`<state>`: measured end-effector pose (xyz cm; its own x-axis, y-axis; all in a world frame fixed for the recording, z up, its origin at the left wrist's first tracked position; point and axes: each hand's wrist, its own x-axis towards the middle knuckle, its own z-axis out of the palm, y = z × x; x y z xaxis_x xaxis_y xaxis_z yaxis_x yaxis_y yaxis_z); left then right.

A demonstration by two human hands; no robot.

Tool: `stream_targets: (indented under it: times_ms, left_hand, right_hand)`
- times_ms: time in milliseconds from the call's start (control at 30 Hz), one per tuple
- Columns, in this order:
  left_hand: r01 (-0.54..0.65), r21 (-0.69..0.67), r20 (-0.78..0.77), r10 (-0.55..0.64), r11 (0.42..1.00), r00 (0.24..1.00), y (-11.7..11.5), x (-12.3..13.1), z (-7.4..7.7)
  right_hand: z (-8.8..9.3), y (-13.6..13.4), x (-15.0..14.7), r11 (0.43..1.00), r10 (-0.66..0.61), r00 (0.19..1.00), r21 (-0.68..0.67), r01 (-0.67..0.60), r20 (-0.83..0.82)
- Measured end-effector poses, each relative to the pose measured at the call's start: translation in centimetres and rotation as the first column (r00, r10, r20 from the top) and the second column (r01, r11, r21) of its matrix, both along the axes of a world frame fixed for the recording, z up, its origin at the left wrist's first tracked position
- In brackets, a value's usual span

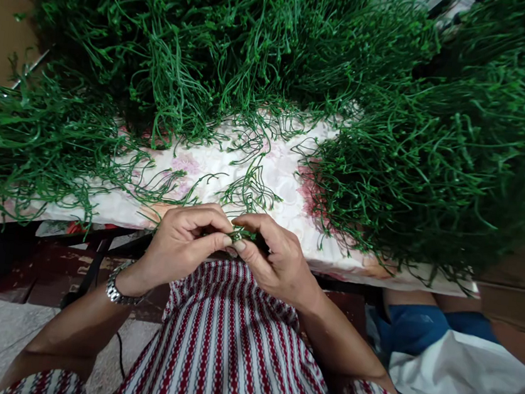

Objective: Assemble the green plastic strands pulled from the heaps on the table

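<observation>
My left hand (186,242), with a metal watch at its wrist, meets my right hand (281,256) at the table's near edge. Between their pinched thumbs and forefingers is a small piece of green stem (240,235), perhaps several together; the fingers cover much of it. Just beyond my fingertips, thin branching green stems (253,186) lie loose on a flowered tablecloth (227,171). They look like artificial plant sprigs with tiny buds at the tips.
A tall heap of green stems (214,40) spans the far side. Another heap (412,170) covers the right, and a lower pile (37,133) spreads along the left edge. Beside me at right sits a person in blue shorts (418,332). A thin dark cable (120,355) hangs below.
</observation>
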<state>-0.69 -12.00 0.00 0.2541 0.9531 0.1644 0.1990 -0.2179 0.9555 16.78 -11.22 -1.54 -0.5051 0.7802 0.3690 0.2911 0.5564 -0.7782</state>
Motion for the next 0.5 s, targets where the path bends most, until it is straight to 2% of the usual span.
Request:
stream_targets:
  times_ms: [133,300,400,500]
  left_hand:
    - [-0.095,0.104,-0.016,0.097,0.99,0.995,-0.3,0.4,-0.6]
    - [-0.131,0.165,-0.002,0.133,0.978,0.991,-1.0,0.9,-0.8]
    - [-0.174,0.106,-0.044,0.179,0.979,0.983,-1.3,0.9,-0.7]
    - [-0.138,-0.084,-0.009,0.138,0.987,0.99,-1.1,0.6,-0.7]
  right_hand:
    - [-0.3,-0.2,-0.4,0.999,-0.036,0.997,0.022,0.038,-0.067]
    - [-0.9,-0.6,-0.6,0.996,-0.091,0.987,0.008,0.092,-0.131]
    - [-1.2,-0.7,-0.5,0.995,-0.1,0.983,0.01,0.103,-0.154]
    - [-1.2,-0.6,-0.4,0.997,-0.054,0.985,0.046,0.062,-0.162]
